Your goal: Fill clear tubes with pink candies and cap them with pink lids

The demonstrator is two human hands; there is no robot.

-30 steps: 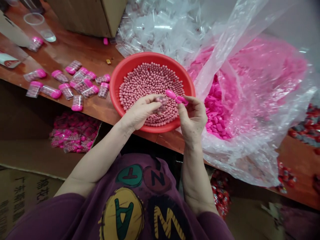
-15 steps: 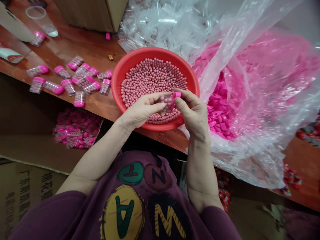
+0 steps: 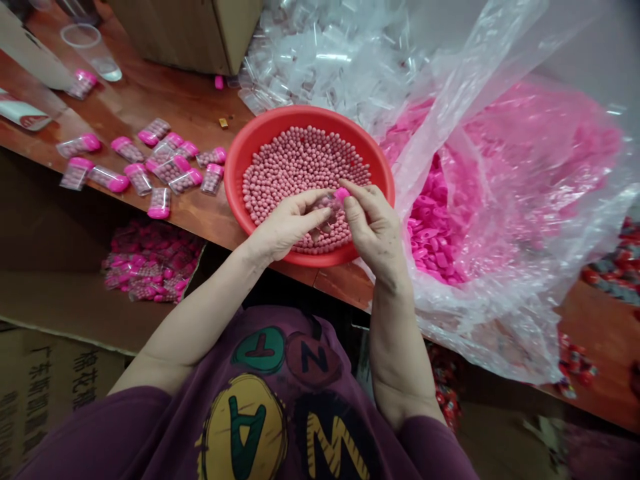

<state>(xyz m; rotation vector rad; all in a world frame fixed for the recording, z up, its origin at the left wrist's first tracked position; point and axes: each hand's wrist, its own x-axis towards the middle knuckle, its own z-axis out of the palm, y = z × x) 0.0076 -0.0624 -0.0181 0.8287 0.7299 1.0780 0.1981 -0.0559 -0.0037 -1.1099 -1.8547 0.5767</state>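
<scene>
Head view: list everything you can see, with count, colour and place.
table: one, brown wood, across view
basin: one, red, table middle
candy balls: many, pink, in basin
capped vials: about a dozen, pink-capped, table left
empty vials: pile, clear, behind basin
bag: one, clear, right of basin
caps: many, pink, inside bag
cup: one, clear, far left
cardboard box: one, brown, top
held vial: one, clear, pink cap, over basin
left hand: grips held vial
right hand: pinches its cap
</scene>
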